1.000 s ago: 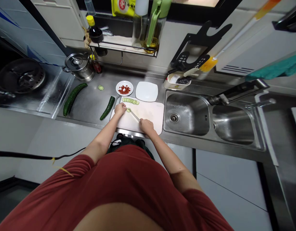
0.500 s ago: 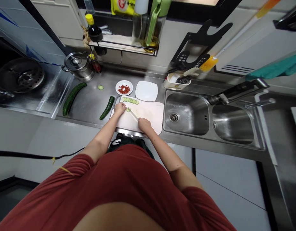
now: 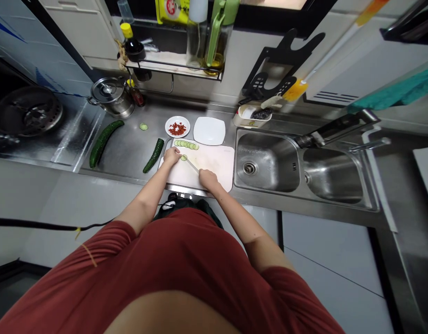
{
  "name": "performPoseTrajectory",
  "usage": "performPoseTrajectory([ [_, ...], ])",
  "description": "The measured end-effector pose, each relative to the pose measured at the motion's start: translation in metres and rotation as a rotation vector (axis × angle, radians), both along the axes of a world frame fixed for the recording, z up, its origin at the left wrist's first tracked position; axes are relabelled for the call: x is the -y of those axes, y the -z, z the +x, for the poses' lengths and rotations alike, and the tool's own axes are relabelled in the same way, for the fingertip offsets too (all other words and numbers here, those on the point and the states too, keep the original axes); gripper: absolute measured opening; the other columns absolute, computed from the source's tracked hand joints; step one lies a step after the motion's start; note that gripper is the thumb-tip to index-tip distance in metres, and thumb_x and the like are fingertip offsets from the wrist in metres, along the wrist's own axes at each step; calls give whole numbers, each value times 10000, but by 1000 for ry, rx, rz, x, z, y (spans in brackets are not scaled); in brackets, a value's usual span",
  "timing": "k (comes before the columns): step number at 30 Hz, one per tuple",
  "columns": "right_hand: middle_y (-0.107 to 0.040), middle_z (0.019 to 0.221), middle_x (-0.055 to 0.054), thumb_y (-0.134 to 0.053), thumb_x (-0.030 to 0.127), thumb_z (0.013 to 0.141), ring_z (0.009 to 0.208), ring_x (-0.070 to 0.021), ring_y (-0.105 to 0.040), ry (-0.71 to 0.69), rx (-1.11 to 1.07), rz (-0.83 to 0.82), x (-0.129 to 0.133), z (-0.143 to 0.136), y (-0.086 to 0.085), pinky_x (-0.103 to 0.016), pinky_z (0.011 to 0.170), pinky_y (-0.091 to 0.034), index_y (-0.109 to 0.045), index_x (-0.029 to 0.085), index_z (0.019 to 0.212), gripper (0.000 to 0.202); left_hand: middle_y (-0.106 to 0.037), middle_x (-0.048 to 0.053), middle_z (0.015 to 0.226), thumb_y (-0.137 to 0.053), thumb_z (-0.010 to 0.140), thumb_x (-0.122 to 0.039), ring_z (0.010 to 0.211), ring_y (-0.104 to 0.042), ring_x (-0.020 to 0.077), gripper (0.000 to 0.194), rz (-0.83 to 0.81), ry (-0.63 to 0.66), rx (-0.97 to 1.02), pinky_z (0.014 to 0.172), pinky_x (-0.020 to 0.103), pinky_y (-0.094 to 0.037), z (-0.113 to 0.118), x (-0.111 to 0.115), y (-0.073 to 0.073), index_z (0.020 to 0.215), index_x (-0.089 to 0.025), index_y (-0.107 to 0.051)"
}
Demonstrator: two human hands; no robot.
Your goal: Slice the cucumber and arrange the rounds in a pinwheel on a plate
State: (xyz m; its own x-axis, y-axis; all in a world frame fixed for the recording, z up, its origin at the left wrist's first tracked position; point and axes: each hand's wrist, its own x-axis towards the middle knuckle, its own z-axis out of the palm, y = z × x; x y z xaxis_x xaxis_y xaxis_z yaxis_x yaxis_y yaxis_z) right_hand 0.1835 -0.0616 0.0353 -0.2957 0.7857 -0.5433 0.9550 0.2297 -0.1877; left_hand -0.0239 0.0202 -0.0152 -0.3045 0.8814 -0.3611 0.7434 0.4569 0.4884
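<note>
On the white cutting board (image 3: 219, 164), my right hand (image 3: 208, 179) is wrapped round the handle of a knife (image 3: 193, 166). The blade points up and left, its tip at a pale green cucumber slice (image 3: 183, 157). My left hand (image 3: 172, 156) has its fingers closed at the left edge of that slice; the fingertips are small and partly hidden. Above my hands, a row of several overlapping cucumber slices (image 3: 186, 145) lies along the board's far edge. A cut length of cucumber (image 3: 153, 156) rests on the steel just left of the board.
Behind the board stand a white plate of chopped red pieces (image 3: 170, 121) and a square white plate (image 3: 209, 131). Farther left lie a whole cucumber (image 3: 104, 141), a small cucumber piece (image 3: 143, 126) and a lidded pot (image 3: 114, 97). A double sink (image 3: 269, 160) is on the right.
The whole view has shifted slightly. Both hands, the knife and the cucumber slice keep nearly the same places on the board.
</note>
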Motion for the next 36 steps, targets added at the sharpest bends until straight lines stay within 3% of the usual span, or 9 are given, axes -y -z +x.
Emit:
performPoseTrajectory([
  [10,-662,1088,-165,-375,81,914,1022,-235,-633,-6,15,-16,13,15,1,-295,808,-473,-579,120,1145,310,-690,28,949,-761,668,-311,895,-602,171,241,4,3,-15,816,253,-442,-1,-1,4,881,-230,-682],
  [24,-656,1117,-163,-383,78,905,1028,-237,-631,5,-8,-24,-5,-3,-1,-297,806,-472,-596,126,1140,321,-689,32,938,-768,668,-320,894,-604,172,257,-16,2,-2,826,262,-448,-2,-3,4,891,-225,-682],
  [36,-663,1082,-159,-382,70,891,1015,-246,-636,3,12,-39,12,15,2,-305,783,-478,-587,129,1125,317,-688,25,913,-773,659,-320,897,-605,174,250,4,8,3,834,271,-446,-2,-1,3,875,-232,-683],
])
